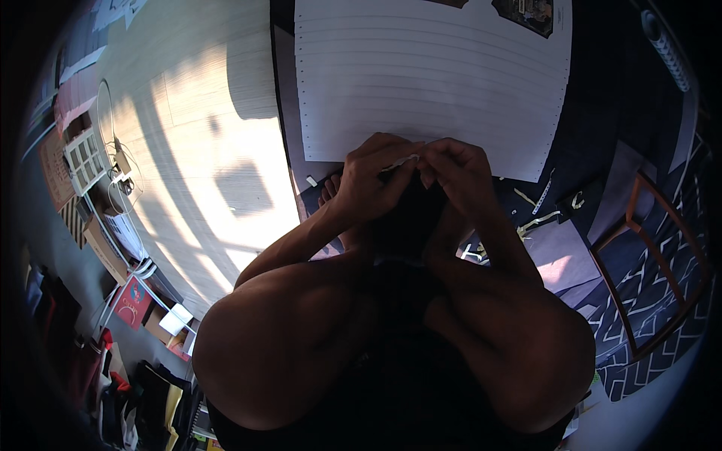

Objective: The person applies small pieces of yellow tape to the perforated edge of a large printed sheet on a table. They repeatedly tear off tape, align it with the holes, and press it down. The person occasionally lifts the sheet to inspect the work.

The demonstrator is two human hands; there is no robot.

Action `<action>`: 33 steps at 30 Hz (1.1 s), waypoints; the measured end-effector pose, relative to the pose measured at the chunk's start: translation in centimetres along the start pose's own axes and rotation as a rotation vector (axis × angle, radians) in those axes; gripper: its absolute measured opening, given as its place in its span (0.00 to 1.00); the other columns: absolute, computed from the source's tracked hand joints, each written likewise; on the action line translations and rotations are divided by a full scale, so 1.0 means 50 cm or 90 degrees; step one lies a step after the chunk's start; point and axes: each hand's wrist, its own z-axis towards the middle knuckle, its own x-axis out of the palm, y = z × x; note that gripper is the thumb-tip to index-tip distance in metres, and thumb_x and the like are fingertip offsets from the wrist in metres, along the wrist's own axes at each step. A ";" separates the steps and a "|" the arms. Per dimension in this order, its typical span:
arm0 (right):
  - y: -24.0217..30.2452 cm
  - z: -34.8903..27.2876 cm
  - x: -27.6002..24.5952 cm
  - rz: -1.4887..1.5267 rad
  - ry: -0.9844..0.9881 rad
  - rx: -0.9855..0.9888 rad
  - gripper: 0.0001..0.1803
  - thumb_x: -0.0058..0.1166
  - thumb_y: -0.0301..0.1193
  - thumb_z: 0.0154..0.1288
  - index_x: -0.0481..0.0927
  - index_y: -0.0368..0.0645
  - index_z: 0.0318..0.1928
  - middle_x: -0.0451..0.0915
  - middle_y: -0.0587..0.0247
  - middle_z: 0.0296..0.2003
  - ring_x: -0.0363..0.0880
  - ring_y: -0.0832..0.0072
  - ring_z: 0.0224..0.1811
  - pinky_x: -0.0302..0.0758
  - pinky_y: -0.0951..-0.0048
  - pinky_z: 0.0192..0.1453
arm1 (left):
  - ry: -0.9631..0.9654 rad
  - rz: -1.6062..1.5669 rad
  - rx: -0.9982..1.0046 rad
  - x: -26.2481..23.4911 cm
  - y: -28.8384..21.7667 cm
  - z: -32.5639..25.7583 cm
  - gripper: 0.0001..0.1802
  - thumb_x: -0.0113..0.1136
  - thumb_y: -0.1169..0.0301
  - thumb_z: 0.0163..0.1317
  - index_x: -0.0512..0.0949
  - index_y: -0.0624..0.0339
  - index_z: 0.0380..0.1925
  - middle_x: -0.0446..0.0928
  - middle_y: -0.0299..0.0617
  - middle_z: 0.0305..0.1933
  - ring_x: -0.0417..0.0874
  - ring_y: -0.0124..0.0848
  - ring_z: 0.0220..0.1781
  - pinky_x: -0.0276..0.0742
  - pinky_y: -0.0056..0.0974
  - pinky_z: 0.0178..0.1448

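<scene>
Both hands meet in front of my knees, over the near edge of a large white sheet (429,83) with faint lines across it and small marks along its sides. My left hand (370,177) is closed in a pinch around a thin whitish strip (401,161), which shows between its fingers. The fingertips of my right hand (459,167) are pinched together at the strip's far end. What lies between those right fingertips is too small to make out. Below the hands, part of my bare foot shows at the left.
Dark-framed pictures or cards (530,13) lie at the sheet's far edge. On the right are curled pale strips (538,222), a grey sheet (556,255), a brown wooden frame (632,225) and a spiral-bound roll (665,49). Sunlit wooden floor (188,150) spreads left, with cables and boxes (105,248) beyond.
</scene>
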 end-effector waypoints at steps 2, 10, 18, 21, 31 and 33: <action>0.001 0.000 -0.001 0.014 0.006 0.000 0.08 0.56 0.24 0.75 0.83 0.30 0.45 0.86 0.54 0.36 0.82 0.74 0.31 0.79 0.73 0.38 | 0.003 0.011 0.018 -0.001 -0.001 0.001 0.16 0.65 0.79 0.62 0.86 0.61 0.51 0.85 0.49 0.47 0.89 0.39 0.48 0.86 0.38 0.51; -0.005 -0.001 -0.001 -0.001 0.006 -0.012 0.09 0.53 0.24 0.76 0.82 0.29 0.46 0.85 0.54 0.35 0.81 0.73 0.32 0.79 0.67 0.38 | 0.009 0.027 0.052 -0.004 -0.002 0.003 0.17 0.65 0.81 0.61 0.86 0.61 0.51 0.85 0.49 0.47 0.89 0.39 0.49 0.87 0.38 0.51; -0.008 0.000 0.002 -0.012 -0.003 -0.020 0.07 0.54 0.23 0.73 0.83 0.31 0.44 0.86 0.56 0.35 0.83 0.75 0.32 0.79 0.75 0.38 | 0.008 0.031 0.058 -0.003 0.002 0.001 0.16 0.64 0.82 0.62 0.86 0.62 0.50 0.85 0.49 0.47 0.89 0.39 0.49 0.87 0.38 0.50; -0.008 0.000 -0.006 -0.059 -0.002 -0.016 0.08 0.52 0.21 0.74 0.82 0.29 0.45 0.85 0.53 0.36 0.82 0.72 0.32 0.80 0.68 0.38 | -0.014 0.020 0.061 0.001 -0.001 0.004 0.14 0.64 0.84 0.58 0.86 0.66 0.45 0.85 0.46 0.43 0.87 0.39 0.46 0.84 0.39 0.47; -0.007 0.001 0.004 -0.004 -0.013 -0.017 0.08 0.54 0.23 0.74 0.83 0.30 0.44 0.86 0.54 0.35 0.84 0.74 0.32 0.80 0.73 0.39 | -0.018 0.019 0.064 0.001 0.002 0.003 0.15 0.64 0.84 0.58 0.86 0.66 0.45 0.85 0.47 0.44 0.87 0.40 0.47 0.84 0.39 0.48; -0.003 0.001 0.003 -0.002 -0.004 -0.018 0.08 0.54 0.23 0.74 0.83 0.29 0.44 0.86 0.53 0.35 0.83 0.73 0.32 0.80 0.72 0.40 | -0.019 0.018 0.062 0.001 0.004 0.002 0.15 0.64 0.84 0.57 0.86 0.66 0.45 0.85 0.47 0.44 0.87 0.40 0.47 0.84 0.39 0.48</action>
